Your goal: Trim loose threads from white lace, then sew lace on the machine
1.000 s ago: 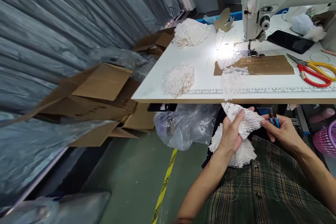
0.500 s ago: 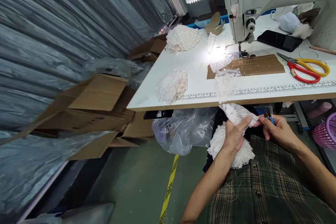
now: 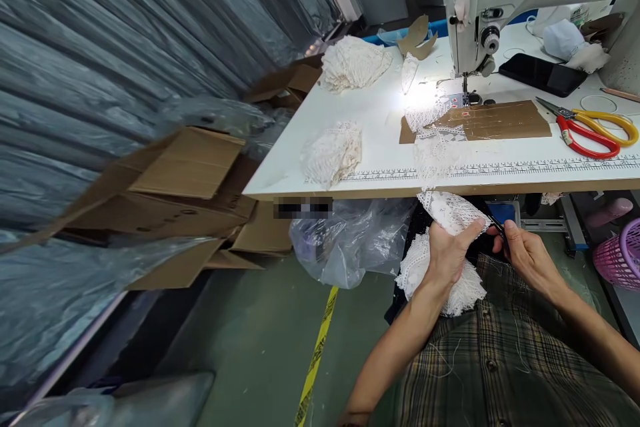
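My left hand pinches a strip of white lace just below the table's front edge. The strip runs up over the edge to the lace under the sewing machine. In my right hand is a pair of thread snips, its dark blades pointing at the lace end by my left fingertips. Whether the blades touch the lace I cannot tell. A gathered bundle of white lace lies on my lap beneath my left hand and forearm.
On the white table are two lace piles, a brown card, red-and-yellow scissors and a black phone. Open cardboard boxes stand left. A plastic bag hangs below the table; a pink basket stands right.
My right hand has turned the snips from pointing upward to pointing at the lace end. My left hand keeps its grip on the lace. The view has shifted slightly.
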Demonstrator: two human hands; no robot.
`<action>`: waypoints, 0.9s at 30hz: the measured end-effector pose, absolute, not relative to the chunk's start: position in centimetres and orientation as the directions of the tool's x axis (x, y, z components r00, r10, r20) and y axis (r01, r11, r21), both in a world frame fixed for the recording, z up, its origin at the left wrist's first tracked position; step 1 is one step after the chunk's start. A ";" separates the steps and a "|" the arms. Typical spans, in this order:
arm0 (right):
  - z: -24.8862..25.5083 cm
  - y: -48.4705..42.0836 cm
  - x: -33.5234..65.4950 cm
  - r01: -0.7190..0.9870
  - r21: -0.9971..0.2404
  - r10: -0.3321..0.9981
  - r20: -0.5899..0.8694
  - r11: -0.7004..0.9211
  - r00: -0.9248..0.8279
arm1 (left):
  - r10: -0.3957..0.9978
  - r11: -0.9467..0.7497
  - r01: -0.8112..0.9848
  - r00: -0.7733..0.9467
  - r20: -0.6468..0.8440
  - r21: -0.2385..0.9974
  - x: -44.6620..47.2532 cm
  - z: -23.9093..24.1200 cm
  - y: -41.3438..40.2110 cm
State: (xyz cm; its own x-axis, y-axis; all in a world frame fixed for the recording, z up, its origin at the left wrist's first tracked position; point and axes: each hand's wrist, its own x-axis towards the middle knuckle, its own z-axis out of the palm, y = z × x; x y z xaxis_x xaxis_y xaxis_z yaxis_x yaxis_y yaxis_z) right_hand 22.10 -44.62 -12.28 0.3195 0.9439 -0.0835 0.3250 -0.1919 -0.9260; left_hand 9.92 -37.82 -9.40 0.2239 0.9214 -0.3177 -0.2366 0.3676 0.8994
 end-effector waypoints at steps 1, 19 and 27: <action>-12.1 -44.6 22.0 0.343 -0.920 0.944 -0.071 -0.187 0.323 | 0.922 0.367 -0.241 0.223 -0.317 0.898 9.9 -9.4 -37.8; -11.3 -44.2 21.5 0.551 -0.826 0.945 0.080 -0.115 0.318 | 0.923 0.373 -0.268 0.203 -0.326 0.888 10.0 -9.1 -37.9; -11.5 -43.9 21.8 0.559 -0.816 0.944 0.052 -0.148 0.326 | 0.939 0.334 -0.251 0.174 -0.297 0.908 9.9 -9.5 -37.9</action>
State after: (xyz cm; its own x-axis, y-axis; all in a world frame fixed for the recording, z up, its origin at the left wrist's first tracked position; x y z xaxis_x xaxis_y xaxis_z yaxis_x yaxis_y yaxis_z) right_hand 21.80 -43.92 -11.49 0.3256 0.9441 0.0519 0.5593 -0.1481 -0.8156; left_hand 9.93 -37.94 -9.51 0.1737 0.9388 -0.2973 -0.2514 0.3342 0.9084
